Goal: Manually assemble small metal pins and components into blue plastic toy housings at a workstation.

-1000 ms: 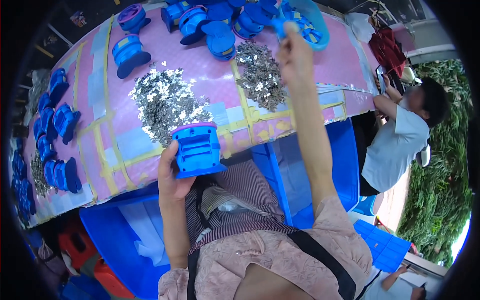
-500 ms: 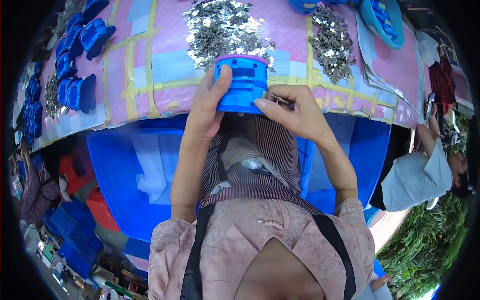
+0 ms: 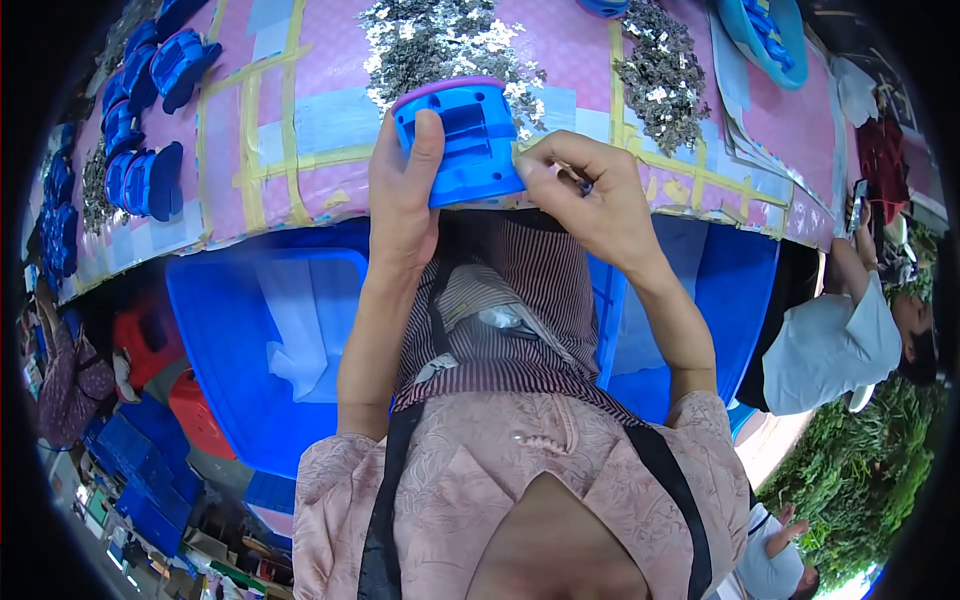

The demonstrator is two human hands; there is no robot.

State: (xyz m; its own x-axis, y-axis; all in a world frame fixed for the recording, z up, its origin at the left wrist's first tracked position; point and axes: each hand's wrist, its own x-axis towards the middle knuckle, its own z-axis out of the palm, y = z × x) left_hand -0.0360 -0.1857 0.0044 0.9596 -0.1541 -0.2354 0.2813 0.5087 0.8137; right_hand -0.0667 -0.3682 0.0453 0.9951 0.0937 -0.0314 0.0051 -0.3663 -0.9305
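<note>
At the near edge of the bench [image 3: 560, 55], our left grip [image 3: 403, 195] is wrapped around the left side of a blue plastic housing [image 3: 475, 157], thumb flat on its slotted front, fingers hidden behind. Our right grip [image 3: 597, 195] is at the opposite side, thumb and forefinger drawn together by the housing's right edge; something small and dark shows among the curled fingers, but we cannot tell what it is or whether the fingertips pinch anything. The housing sits between our two grips, tilted a little, its purple rim [image 3: 450, 88] uppermost and its recessed opening facing us.

We judge it light and stiff, moulded shell that won't give under a squeeze, though its smooth wall might slip in a loose or sweaty hold. The plain side wall seems the best place to take hold, clear of the slots and small holes in the front.

Just beyond the housing, a heap of small metal pieces [image 3: 430, 45] spreads over the bench, with a second, darker heap [image 3: 662, 80] to its right. Farther right stands a light-blue basin [image 3: 796, 72] of blue parts; at far left, more blue housings [image 3: 145, 185] are grouped.
</note>
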